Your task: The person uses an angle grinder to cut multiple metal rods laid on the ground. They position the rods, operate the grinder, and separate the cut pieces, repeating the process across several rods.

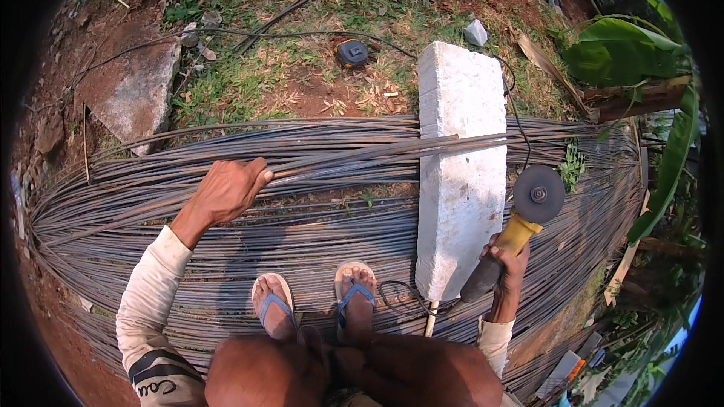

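Note:
My left hand (228,192) is closed around the end of some thin steel rods (354,158), which run to the right and lie across a long white block (460,218). My right hand (510,265) grips an angle grinder (517,234) with a yellow head and dark body, just right of the block. Its round dark cutting disc (549,202) points away from me and stands apart from the rods. Whether the disc is spinning cannot be made out. Under everything spreads a wide bed of rusty rods (302,249), bent round at both sides.
My sandalled feet (354,294) stand on the rods. A black cable (302,31) crosses the grass and passes behind the block. Farther off lie a tape measure (351,53) and a concrete slab (143,94). Banana leaves (622,53) hang at the right.

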Motion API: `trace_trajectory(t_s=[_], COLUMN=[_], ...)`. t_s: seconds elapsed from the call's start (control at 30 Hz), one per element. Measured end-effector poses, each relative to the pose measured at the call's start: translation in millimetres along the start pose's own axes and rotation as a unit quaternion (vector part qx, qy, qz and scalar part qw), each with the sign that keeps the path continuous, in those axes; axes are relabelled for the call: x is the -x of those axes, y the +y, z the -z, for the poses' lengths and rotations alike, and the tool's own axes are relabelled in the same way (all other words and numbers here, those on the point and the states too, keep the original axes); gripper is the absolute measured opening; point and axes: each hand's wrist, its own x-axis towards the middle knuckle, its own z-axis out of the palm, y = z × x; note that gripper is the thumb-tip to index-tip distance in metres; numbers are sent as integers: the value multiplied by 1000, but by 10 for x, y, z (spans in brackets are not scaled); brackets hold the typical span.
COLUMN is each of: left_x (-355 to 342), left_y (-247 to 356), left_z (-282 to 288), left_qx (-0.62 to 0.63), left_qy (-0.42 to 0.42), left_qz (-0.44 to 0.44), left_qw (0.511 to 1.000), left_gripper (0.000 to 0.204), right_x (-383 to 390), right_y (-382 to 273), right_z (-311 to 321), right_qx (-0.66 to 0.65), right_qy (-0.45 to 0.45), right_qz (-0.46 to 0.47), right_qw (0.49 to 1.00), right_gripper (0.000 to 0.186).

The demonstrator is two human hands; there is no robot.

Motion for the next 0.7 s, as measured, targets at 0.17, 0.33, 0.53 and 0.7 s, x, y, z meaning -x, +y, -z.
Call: trace_trajectory(t_s=[0.17, 0.33, 0.53, 0.7], left_x=[235, 226, 115, 95], left_y=[-35, -175, -320, -272], left_z=[-14, 27, 161, 315], left_qx=[-3, -25, -51, -73], left_qy=[4, 0, 48, 75], left_qz=[13, -5, -44, -36], left_qw=[1000, 1000, 997, 994], left_gripper=[42, 38, 37, 37], right_x=[51, -1, -272, -295], right_y=[-3, 31, 84, 76], right_z=[94, 94, -177, -266], right_qx=[-10, 23, -31, -38], right_qy=[2, 11, -33, -44], right_qz=[-10, -21, -34, -27], right_qw=[1000, 999, 998, 998], right_gripper=[57, 58, 60, 60])
